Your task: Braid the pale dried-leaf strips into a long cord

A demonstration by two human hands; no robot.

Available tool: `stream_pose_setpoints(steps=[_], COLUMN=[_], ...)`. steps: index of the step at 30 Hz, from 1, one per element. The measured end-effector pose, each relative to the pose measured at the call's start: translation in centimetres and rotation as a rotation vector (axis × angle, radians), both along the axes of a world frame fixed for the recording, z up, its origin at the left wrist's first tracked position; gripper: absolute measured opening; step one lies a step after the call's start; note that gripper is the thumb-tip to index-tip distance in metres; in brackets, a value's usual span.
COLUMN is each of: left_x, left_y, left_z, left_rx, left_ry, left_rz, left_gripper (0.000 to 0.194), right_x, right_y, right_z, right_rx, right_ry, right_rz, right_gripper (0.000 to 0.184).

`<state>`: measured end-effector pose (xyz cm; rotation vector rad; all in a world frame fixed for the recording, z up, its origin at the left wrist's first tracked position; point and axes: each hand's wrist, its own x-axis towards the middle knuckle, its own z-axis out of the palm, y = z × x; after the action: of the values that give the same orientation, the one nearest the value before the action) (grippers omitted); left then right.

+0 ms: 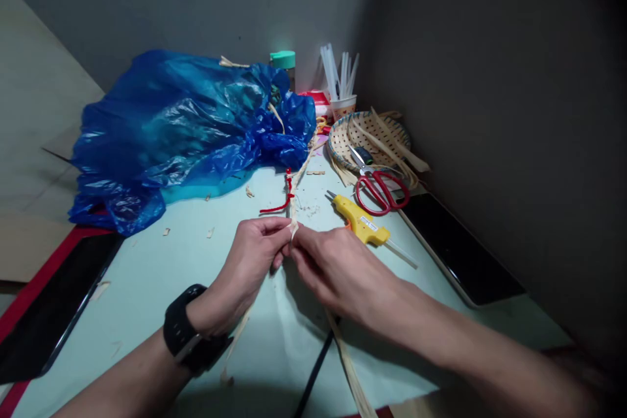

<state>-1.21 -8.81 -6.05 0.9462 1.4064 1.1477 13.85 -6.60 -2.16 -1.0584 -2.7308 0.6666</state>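
Note:
My left hand (247, 264), with a black watch on its wrist, and my right hand (336, 271) meet at the middle of the pale blue table (196, 274). Both pinch a pale straw strip (294, 212) between fingers and thumb. The strip runs away from me toward the blue bag. A red wire or cord (281, 199) lies against it just beyond my fingers. More strip trails back under my right wrist toward the table's near edge.
A crumpled blue plastic bag (181, 124) fills the far left. A yellow glue gun (362, 222), red-handled scissors (377, 186), a woven basket (367, 137) and a cup of glue sticks (340, 88) stand right. Dark tablets (455, 245) flank both sides.

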Motion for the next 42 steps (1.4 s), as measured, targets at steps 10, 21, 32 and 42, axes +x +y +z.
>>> stream_pose_setpoints(steps=[10,21,32,42], left_x=[-0.3,0.2,0.2,0.7], left_y=[-0.6,-0.4,-1.2,-1.4], left_z=[1.0,1.2,0.8,0.7], left_rx=[-0.099,0.034,0.054,0.070], left_ry=[-0.192,-0.239,0.115,0.156], left_rz=[0.011,0.023,0.016,0.111], left_gripper=[0.017,0.018,0.036,0.036], right_x=[-0.9,0.0,-0.1,-0.1], right_y=[-1.6,2.4,2.5,2.3], right_z=[-2.0,-1.3,-1.9,-2.0], right_rx=[0.360,-0.242,-0.384,-0.276], right_ry=[-0.158,0.323,0.306,0.303], right_rz=[0.137,-0.035,0.014,-0.060], right_gripper=[0.022,0.025,0.025,0.037])
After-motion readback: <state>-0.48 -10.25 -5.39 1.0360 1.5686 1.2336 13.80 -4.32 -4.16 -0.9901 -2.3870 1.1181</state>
